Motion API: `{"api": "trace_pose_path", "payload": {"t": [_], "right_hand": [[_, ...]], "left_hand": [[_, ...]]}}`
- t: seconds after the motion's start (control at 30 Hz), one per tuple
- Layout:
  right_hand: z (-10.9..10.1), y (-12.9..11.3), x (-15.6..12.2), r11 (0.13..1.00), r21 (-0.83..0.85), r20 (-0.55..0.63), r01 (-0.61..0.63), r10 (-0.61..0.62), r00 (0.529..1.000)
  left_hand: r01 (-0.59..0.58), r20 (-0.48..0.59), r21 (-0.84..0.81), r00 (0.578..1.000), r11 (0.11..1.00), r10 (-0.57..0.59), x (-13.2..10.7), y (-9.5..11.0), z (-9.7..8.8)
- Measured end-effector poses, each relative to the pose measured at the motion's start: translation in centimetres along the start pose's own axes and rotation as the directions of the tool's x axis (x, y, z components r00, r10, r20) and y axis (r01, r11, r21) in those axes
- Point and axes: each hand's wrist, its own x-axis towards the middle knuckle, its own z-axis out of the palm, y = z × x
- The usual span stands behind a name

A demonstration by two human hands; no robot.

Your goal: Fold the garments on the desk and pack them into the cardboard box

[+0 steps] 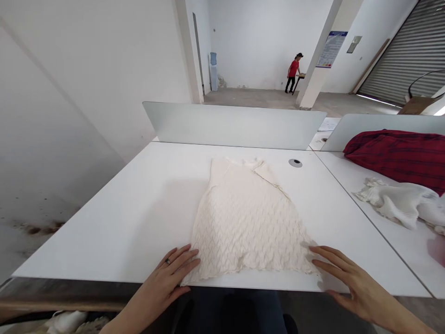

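Note:
A cream textured garment [248, 222], which looks like a small dress or sleeveless top, lies spread flat on the white table [153, 208]. Its wide, wavy hem faces me near the front edge, and the narrower part points away. My left hand [174, 271], with a ring on one finger, rests at the left corner of the hem, fingers stretched out and touching the fabric. At the right corner of the hem is my right hand [342, 273], its fingers spread and the fingertips at the cloth's edge. Neither hand grips the fabric.
A frosted divider [236, 125] stands along the table's back edge, near a round cable hole [295, 163]. On the adjoining table lie a red plaid cloth [399, 157] and a crumpled white garment [399, 199]. Far off, a person in red [294, 69] stands by a small table.

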Motion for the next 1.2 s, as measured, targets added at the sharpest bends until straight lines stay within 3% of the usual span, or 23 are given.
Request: {"api": "trace_pose_path", "payload": {"t": [0.1,0.23,0.33,0.57,0.73,0.83,0.9,1.0,1.1,1.2], "right_hand": [[1.6,-0.4,-0.9,1.0,-0.008,-0.02,0.007,-0.007,1.0],[4.3,-0.5,-2.6,0.999,-0.03,-0.162,-0.041,0.035,0.986],[5.2,-0.6,-3.7,0.999,-0.015,-0.224,-0.051,0.046,0.974],[3.7,-0.4,-3.1,0.996,0.084,-0.259,-0.022,0.043,0.965],[2.2,0.6,-1.8,0.937,0.333,-0.241,-0.106,0.193,0.951],[0.2,1.6,0.9,0.858,0.455,-0.205,-0.238,0.361,0.91],[-1.7,2.5,3.9,0.813,0.502,-0.219,-0.296,0.45,0.866],[-4.6,4.5,9.6,0.765,0.607,-0.29,-0.215,0.465,0.836],[-6.7,7.3,16.2,0.7,0.703,-0.305,-0.126,0.456,0.836],[-7.2,10.7,22.6,0.646,0.749,-0.269,-0.148,0.501,0.822]], "left_hand": [[0.026,-0.037,-0.005,0.999,1.0,-0.026,-0.3,0.5,0.6],[0.101,-0.125,0.017,0.987,0.995,-0.099,-1.3,1.4,1.3],[0.117,-0.126,-0.005,0.985,0.993,-0.117,-2.0,1.8,1.4],[0.165,-0.084,-0.216,0.979,0.962,-0.187,-1.8,1.9,0.7],[0.173,-0.06,-0.383,0.976,0.907,-0.212,-0.4,1.0,-1.4],[0.217,-0.023,-0.498,0.965,0.84,-0.263,2.1,-0.1,-3.8],[0.324,0.031,-0.569,0.927,0.755,-0.374,4.9,-1.1,-5.5],[0.416,0.065,-0.712,0.841,0.565,-0.537,10.4,-3.5,-7.5],[0.394,0.08,-0.831,0.783,0.393,-0.617,16.6,-7.2,-7.8],[0.424,0.088,-0.839,0.724,0.342,-0.684,22.5,-11.5,-6.3]]}}
